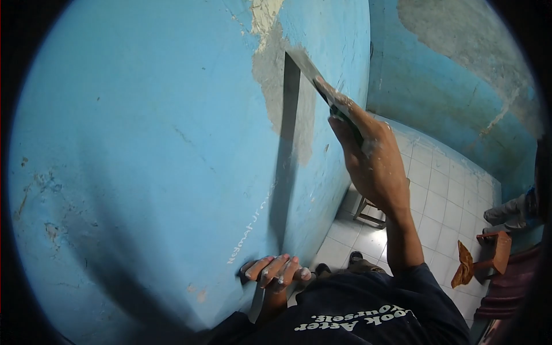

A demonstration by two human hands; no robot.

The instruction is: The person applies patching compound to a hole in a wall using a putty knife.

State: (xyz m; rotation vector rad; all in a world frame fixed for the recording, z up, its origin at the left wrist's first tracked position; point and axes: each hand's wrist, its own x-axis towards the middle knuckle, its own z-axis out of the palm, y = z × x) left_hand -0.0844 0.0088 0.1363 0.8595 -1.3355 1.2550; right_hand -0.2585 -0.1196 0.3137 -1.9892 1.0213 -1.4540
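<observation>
My right hand (376, 152) is closed around the dark green handle of a putty knife (305, 66). The knife's metal blade reaches up and left, its edge against a grey bare patch (267, 86) in the blue painted wall (172, 115). White smears dot the fingers of this hand. From the blade's edge a long dark shadow runs down the wall. Low in the view, my left hand (276, 271) is close to the wall with curled fingers, whitish paste on their tips. Whatever those fingers may hold is hidden.
White floor tiles (437, 190) lie below to the right, with a small wooden stool (369, 214) behind my right forearm. An orange-brown wooden piece of furniture (494, 259) stands at the right. Above it, another person's legs (512, 211) show. A second peeling wall (448, 86) closes the corner.
</observation>
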